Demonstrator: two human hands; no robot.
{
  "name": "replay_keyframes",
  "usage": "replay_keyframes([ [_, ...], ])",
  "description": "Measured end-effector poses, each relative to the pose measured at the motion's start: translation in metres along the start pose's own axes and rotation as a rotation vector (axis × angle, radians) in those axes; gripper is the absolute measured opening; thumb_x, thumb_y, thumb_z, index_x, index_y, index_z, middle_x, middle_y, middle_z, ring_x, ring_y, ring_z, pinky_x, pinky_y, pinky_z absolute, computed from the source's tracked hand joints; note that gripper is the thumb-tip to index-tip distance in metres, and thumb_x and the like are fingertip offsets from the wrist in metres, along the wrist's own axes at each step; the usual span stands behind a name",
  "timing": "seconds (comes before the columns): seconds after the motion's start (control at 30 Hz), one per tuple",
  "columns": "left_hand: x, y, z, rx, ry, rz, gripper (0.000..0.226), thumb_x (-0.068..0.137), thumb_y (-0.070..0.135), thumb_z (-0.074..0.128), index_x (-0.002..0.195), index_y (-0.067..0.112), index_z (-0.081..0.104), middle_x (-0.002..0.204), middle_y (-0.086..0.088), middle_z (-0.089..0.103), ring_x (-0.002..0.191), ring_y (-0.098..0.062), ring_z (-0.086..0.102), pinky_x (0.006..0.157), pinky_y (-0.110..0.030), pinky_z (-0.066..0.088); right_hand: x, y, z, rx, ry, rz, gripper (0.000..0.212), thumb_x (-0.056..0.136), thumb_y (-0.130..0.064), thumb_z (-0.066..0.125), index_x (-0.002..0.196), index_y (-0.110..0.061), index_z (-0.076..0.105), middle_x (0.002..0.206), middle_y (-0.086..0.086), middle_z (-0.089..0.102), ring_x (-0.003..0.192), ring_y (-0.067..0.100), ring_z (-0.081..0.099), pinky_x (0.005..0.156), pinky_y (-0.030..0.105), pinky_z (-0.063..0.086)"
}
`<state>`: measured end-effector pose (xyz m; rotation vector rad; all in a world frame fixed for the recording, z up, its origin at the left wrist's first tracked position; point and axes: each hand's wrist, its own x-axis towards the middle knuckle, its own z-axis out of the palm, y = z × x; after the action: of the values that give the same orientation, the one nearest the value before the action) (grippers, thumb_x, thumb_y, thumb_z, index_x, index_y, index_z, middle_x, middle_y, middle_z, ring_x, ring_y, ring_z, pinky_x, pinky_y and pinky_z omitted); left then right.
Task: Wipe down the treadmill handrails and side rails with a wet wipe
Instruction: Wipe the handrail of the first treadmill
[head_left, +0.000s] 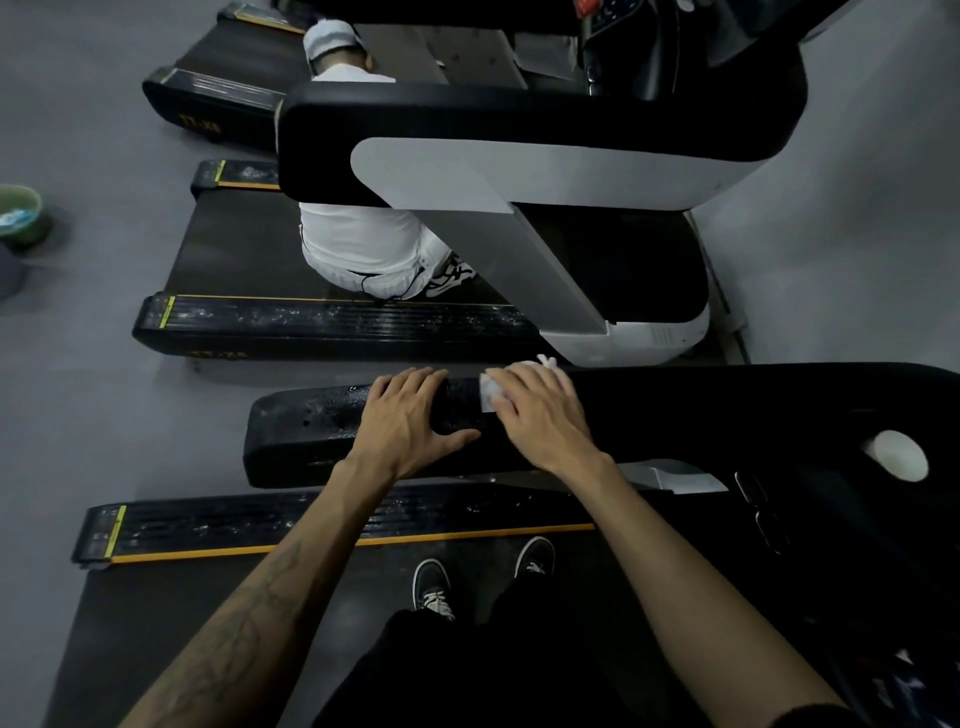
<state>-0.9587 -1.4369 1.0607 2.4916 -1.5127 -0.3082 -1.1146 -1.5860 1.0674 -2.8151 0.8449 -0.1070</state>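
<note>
Handrail (675, 410) under both hands, wipe (489, 391) pressed to its top by the right.

Right hand (540, 415) flat over the wipe, fingers curled loosely on it, white corner poking out past the fingertips and another edge showing toward the left hand. Left hand (410, 415) just beside, fingers spread and straight across the rail, thumb hooked on the near edge, gripping nothing, only steadying. Droplets glistening on the rail end (311, 415) to the left, so probably damp there already. Best done with even downward pressure, long strokes along the rail's length, then wrapping over the near and far edges where palms would grab. Worth refolding the wipe once soiled. Side rail (311, 525) below looks speckled and likely not yet wiped. Other person (363, 244) crouched on the next treadmill, well apart.
</note>
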Motion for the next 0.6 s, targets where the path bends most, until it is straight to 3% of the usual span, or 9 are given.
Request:
replay_keyframes([
  [0.2,-0.001,0.000,0.000,0.006,-0.017,-0.005,0.109,0.073,0.091,0.034,0.151,0.016,0.046,0.153,-0.004,0.050,0.144,-0.023,0.042,0.120,-0.042,0.027,0.018,-0.021,0.008,-0.122,-0.067,0.153,0.056,0.102,-0.041,0.014,0.123,-0.026,0.064,0.123,0.002,0.066,0.120,0.025,0.055,0.121,0.050,0.017],
  [0.3,-0.001,0.000,0.000,-0.013,-0.003,0.002,0.108,0.073,0.090,0.035,0.149,0.015,0.048,0.152,-0.006,0.052,0.143,-0.024,0.045,0.118,-0.044,0.028,0.011,-0.027,0.012,-0.081,-0.005,0.015,0.055,0.102,-0.042,0.017,0.131,-0.025,0.061,0.124,0.001,0.064,0.123,0.025,0.053,0.119,0.047,0.017],
  [0.47,0.000,0.000,-0.002,-0.011,-0.019,-0.003,0.111,0.070,0.092,0.032,0.152,0.018,0.044,0.156,-0.004,0.047,0.146,-0.023,0.040,0.120,-0.042,0.025,-0.012,0.008,0.005,-0.001,0.075,-0.206,0.050,0.105,-0.034,0.030,0.149,-0.020,0.051,0.148,0.003,0.053,0.142,0.023,0.042,0.125,0.047,0.020],
  [0.6,0.002,-0.003,-0.005,-0.024,-0.048,0.006,0.113,0.068,0.092,0.031,0.155,0.021,0.039,0.160,-0.002,0.042,0.149,-0.020,0.035,0.122,-0.040,0.021,-0.015,0.006,0.008,-0.048,0.082,-0.002,0.057,0.104,-0.037,0.023,0.151,-0.017,0.048,0.152,0.010,0.050,0.147,0.027,0.037,0.125,0.050,0.019],
])
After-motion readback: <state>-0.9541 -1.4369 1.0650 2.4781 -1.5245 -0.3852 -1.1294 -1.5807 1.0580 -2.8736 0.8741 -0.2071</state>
